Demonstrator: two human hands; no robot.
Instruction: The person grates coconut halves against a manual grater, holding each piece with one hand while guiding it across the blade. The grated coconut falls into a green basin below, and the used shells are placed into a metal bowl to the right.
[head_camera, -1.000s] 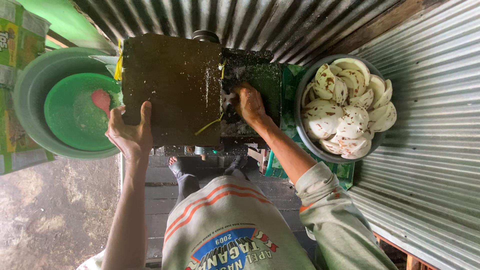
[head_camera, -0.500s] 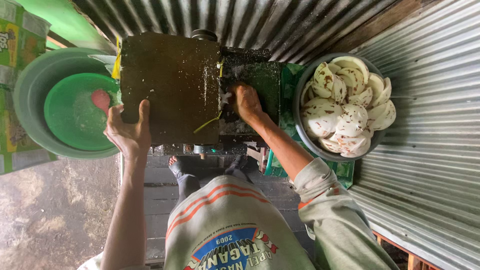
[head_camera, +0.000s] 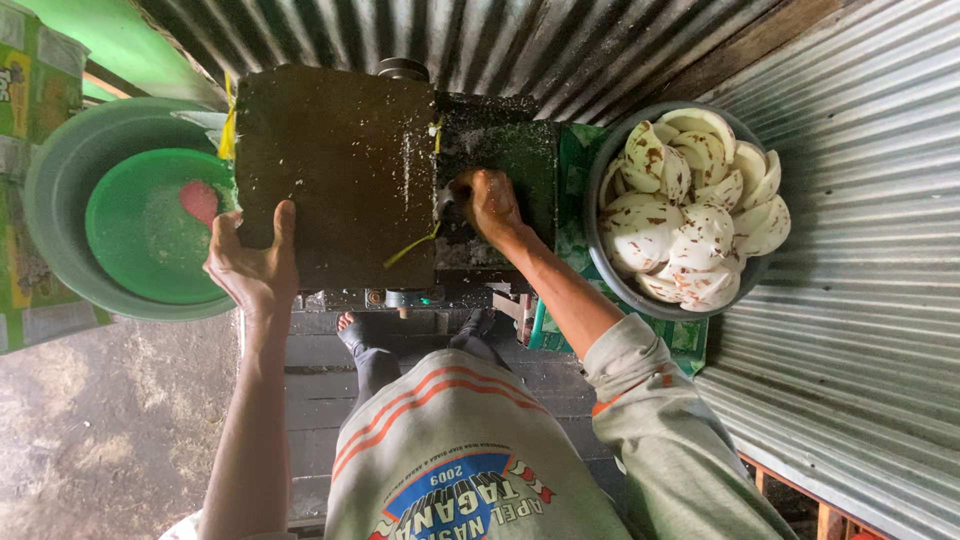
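Unmoved, left hand (head_camera: 252, 262) grips the board (head_camera: 335, 175); right hand (head_camera: 487, 200) presses.

Corrugated wall (head_camera: 860, 300) hems bowl of coconut pieces (head_camera: 690, 215), basins (head_camera: 70, 215) block left

Rough food-processing shed: corrugated metal walls (head_camera: 850, 300), bare dirt floor (head_camera: 100, 430), grimy dark grating machine (head_camera: 340, 170), metal basin of split coconut pieces (head_camera: 690, 210), green plastic basins (head_camera: 70, 190) alongside.

soft even daylight, sharp, slight edge distortion
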